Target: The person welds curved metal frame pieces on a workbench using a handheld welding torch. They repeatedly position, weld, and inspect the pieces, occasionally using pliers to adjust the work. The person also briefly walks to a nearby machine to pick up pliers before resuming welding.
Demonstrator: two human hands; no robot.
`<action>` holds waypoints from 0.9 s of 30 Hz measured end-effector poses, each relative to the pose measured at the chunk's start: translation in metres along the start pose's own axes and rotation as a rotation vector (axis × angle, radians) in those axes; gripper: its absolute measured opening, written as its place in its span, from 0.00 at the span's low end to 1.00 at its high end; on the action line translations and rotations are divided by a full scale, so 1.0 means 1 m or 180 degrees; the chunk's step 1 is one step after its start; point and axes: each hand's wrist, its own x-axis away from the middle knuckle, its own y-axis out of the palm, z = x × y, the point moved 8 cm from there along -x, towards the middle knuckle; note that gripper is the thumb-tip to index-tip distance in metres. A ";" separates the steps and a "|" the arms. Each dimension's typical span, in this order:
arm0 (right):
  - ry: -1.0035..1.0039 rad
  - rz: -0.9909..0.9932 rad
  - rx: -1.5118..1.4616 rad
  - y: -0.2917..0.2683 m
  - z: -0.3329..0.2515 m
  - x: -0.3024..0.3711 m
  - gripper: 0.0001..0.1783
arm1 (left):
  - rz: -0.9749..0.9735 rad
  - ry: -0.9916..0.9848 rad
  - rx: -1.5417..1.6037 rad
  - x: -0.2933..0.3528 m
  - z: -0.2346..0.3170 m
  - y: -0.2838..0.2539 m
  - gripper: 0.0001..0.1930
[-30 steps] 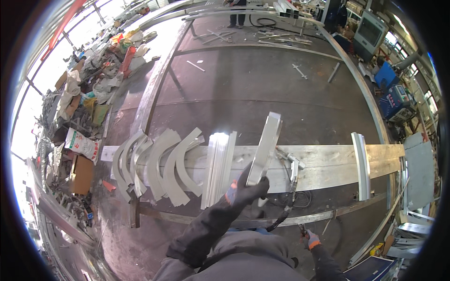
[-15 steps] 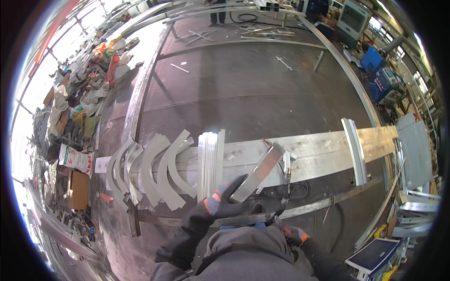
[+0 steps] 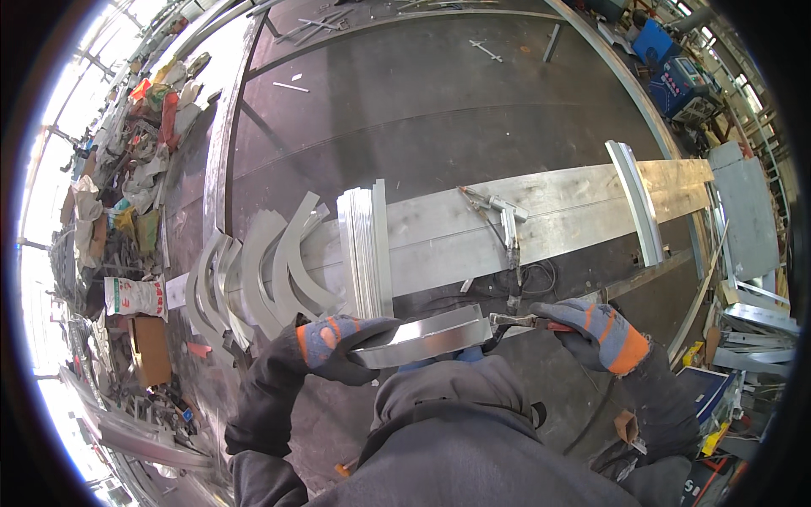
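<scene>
In front of my body, a short, shiny metal profile (image 3: 431, 334) lies almost level. My left hand (image 3: 342, 342), in a grey and orange work glove, is closed around its left end. My right hand (image 3: 596, 334), gloved alike, grips a slim metal hand tool (image 3: 517, 320) with a reddish handle. The tool's tip meets or nearly meets the profile's right end; its exact kind is unclear. Beyond my hands, a silver gun-shaped tool (image 3: 507, 211) with a dark hose rests on the long metal plank (image 3: 574, 198).
Several curved metal strips (image 3: 266, 262) and a bundle of straight profiles (image 3: 363, 245) lie on the plank's left part. Another profile (image 3: 635, 203) crosses its right part. A steel frame rail (image 3: 224, 144) runs away on the left. Dark cables (image 3: 541, 275) hang below the plank.
The metal profile has swung from a steep slant down to nearly level and closer to my body. My right hand has risen from my side with the hand tool. The view has tilted down.
</scene>
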 end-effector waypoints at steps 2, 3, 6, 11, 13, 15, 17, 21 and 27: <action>0.0246 -0.0291 -0.0010 0.003 0.003 -0.002 0.34 | -0.0010 0.0251 -0.0116 0.003 -0.002 0.001 0.39; 0.0153 -0.0353 0.0056 0.003 0.000 -0.003 0.35 | 0.0007 0.0523 -0.0212 0.004 0.000 0.001 0.39; 0.0053 -0.0585 0.0154 0.001 -0.006 -0.006 0.36 | -0.0107 0.0429 -0.0194 0.006 -0.015 0.004 0.39; -0.0367 -0.0764 0.0490 0.008 -0.024 -0.014 0.36 | -0.0371 0.0527 -0.0383 0.001 -0.014 0.007 0.41; -0.0375 -0.0904 0.0750 0.013 -0.027 -0.016 0.34 | -0.0472 0.0395 -0.0367 -0.004 -0.012 0.010 0.41; -0.0406 -0.1036 0.0910 0.015 -0.031 -0.017 0.32 | -0.0528 0.0351 -0.0488 -0.008 -0.007 0.010 0.41; -0.0388 -0.1226 0.0943 0.017 -0.032 -0.016 0.31 | -0.0593 0.0299 -0.0562 -0.010 -0.004 0.009 0.41; -0.0737 -0.1129 0.1127 0.014 -0.038 -0.016 0.32 | -0.0658 0.0327 -0.0359 -0.013 -0.003 0.007 0.41; -0.0163 -0.1146 0.0366 0.023 -0.023 -0.003 0.35 | -0.0703 0.0188 -0.0266 -0.018 -0.012 0.009 0.39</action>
